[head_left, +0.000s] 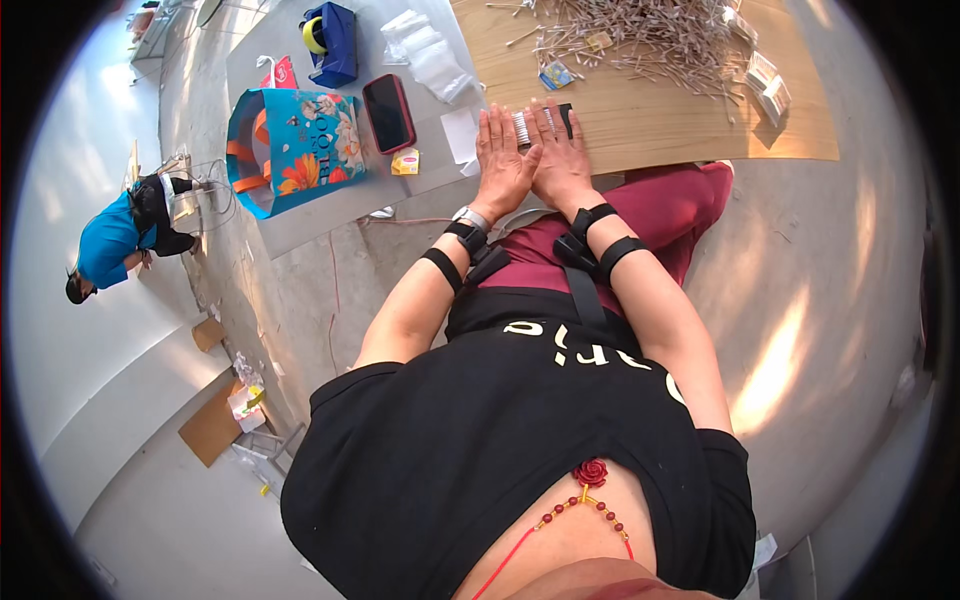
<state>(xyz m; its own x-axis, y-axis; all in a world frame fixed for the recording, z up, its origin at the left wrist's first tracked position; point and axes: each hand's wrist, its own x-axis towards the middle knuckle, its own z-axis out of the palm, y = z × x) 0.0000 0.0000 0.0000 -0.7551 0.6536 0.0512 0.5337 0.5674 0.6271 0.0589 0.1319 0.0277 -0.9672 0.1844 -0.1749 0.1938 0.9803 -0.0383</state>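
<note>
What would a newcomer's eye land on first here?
Probably the big heap of cotton swabs at the far part of the wooden tabletop. Next, the turquoise floral bag on the grey surface to the left. Then the left hand and right hand, side by side near the tabletop's edge.

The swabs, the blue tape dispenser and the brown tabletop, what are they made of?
Swabs: perhaps wooden sticks with cotton tips; they look thin, matte and brownish with paler ends.
Tape dispenser: likely hard plastic; its even blue body looks smooth.
Tabletop: wood or wood-look laminate, lightly glossy; light brown grain shows.
</note>
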